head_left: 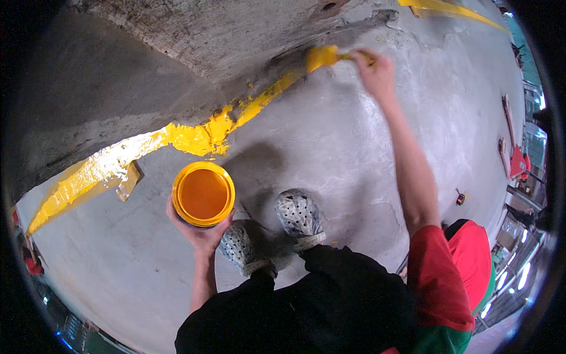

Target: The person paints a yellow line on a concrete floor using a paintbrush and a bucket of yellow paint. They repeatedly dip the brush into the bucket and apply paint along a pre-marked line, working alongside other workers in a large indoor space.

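Head view: a person in perforated clogs [298,213] stands on a grey floor [336,135], right hand [377,71] reaching far forward with a brush [323,58], its fingers closed around the handle. The left hand [203,237] grips a yellow-rimmed tub [204,223], open side up, just in front of the clogs. Yellow paint [200,138] runs along the foot of a concrete block [135,88], thick and glossy on the left, thinner toward the brush.

The step in hand appears to be spreading paint along that edge; the next move seems to call for a controlled stroke and a level tub.

Motion blurs the bristles, and whether they touch the floor cannot be told. The tub hides part of the left hand's fingers and its own base. Beside the right sleeve [439,274], a red-and-green shape [471,251] is hard to identify, and the lens's dark rim cuts off the surroundings.
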A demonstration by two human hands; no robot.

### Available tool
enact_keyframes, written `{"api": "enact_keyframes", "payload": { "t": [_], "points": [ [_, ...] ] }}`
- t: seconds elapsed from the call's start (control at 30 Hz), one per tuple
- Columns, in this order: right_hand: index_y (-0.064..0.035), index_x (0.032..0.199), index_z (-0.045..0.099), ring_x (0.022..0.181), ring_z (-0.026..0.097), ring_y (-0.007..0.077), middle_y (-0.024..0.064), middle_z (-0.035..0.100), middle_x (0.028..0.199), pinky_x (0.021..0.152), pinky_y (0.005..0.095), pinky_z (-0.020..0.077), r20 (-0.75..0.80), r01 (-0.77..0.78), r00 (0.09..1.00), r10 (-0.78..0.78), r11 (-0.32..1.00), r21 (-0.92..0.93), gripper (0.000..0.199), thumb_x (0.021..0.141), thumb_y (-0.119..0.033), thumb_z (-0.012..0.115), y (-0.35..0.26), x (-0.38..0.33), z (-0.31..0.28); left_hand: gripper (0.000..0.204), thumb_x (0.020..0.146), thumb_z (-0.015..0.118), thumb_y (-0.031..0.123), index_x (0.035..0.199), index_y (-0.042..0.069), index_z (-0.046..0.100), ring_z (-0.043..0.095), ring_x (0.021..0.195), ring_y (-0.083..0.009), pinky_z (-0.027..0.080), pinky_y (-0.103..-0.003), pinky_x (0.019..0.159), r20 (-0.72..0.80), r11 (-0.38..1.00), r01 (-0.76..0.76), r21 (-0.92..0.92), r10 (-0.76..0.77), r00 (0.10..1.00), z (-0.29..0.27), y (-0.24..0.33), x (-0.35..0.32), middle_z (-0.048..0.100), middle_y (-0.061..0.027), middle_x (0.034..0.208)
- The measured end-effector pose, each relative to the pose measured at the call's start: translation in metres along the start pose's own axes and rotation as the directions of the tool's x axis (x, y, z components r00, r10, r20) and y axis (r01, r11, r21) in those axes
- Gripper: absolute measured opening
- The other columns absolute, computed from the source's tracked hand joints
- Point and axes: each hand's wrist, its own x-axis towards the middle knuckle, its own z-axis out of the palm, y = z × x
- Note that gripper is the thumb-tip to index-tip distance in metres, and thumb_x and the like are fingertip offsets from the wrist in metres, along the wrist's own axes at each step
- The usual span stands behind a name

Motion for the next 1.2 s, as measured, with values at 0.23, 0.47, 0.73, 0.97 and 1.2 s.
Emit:
{"api": "enact_keyframes", "payload": {
  "t": [0.23, 0.47, 0.73, 0.97, 1.2],
  "points": [
    [-0.0038, 0.103, 0.075, 0.076, 0.073, 0.0241, 0.0159, 0.075, 0.086, 0.069, 0.0332, 0.0553, -0.182, 0.011, 0.983, -0.037, 0.990, -0.142, 0.026, 0.089, -0.025, 0.070, 0.062, 0.045, -0.061, 0.121, 0.059, 0.097, 0.034, 0.149, 0.005, 0.022, 0.042, 0.135, -0.0292, 0.034, -0.044, 0.114, 0.002, 0.999, 0.014, 0.030, -0.014, 1.000, -0.007, -0.001, -0.001, 0.037, -0.0154, 0.144],
    [-0.0018, 0.103, 0.076, 0.059, 0.057, 0.0093, 0.0024, 0.066, 0.068, 0.056, 0.0259, 0.0460, -0.238, -0.310, 0.917, 0.319, 0.948, 0.079, 0.025, 0.091, -0.023, 0.070, 0.106, 0.039, -0.036, 0.119, 0.059, 0.096, 0.033, 0.149, 0.005, 0.023, 0.042, 0.135, -0.0293, 0.033, -0.044, 0.115, 0.017, 0.995, 0.003, 0.099, -0.005, 1.000, -0.004, 0.007, 0.000, 0.037, -0.0154, 0.143],
    [-0.0010, 0.101, 0.076, 0.069, 0.064, 0.0131, 0.0087, 0.070, 0.078, 0.063, 0.0303, 0.0514, -0.255, -0.376, 0.853, 0.455, 0.875, 0.304, 0.025, 0.090, -0.023, 0.070, 0.155, 0.068, -0.071, 0.122, 0.058, 0.097, 0.034, 0.150, 0.006, 0.021, 0.042, 0.134, -0.0281, 0.034, -0.044, 0.114, 0.025, 0.998, 0.019, 0.065, -0.021, 0.999, -0.006, -0.001, -0.005, 0.036, -0.0149, 0.143],
    [-0.0026, 0.103, 0.076, 0.078, 0.071, 0.0231, 0.0142, 0.074, 0.084, 0.073, 0.0373, 0.0540, -0.606, -0.420, 0.775, 0.178, 0.862, -0.283, 0.029, 0.089, -0.027, 0.069, 0.171, 0.093, -0.072, 0.124, 0.058, 0.097, 0.036, 0.151, 0.006, 0.020, 0.041, 0.135, -0.0283, 0.033, -0.045, 0.115, 0.024, 0.998, 0.018, 0.061, -0.019, 1.000, -0.015, 0.007, -0.006, 0.036, -0.0149, 0.145],
    [0.0002, 0.107, 0.073, 0.069, 0.061, 0.0095, 0.0073, 0.070, 0.078, 0.062, 0.0253, 0.0474, 0.013, -0.270, 0.962, 0.274, 0.936, 0.226, 0.025, 0.094, -0.020, 0.067, -0.009, -0.029, -0.052, 0.121, 0.060, 0.097, 0.038, 0.149, 0.004, 0.023, 0.042, 0.135, -0.0287, 0.033, -0.043, 0.114, -0.015, 0.997, 0.021, 0.074, -0.020, 1.000, -0.013, 0.001, -0.008, 0.037, -0.0153, 0.143]
  ]
}}
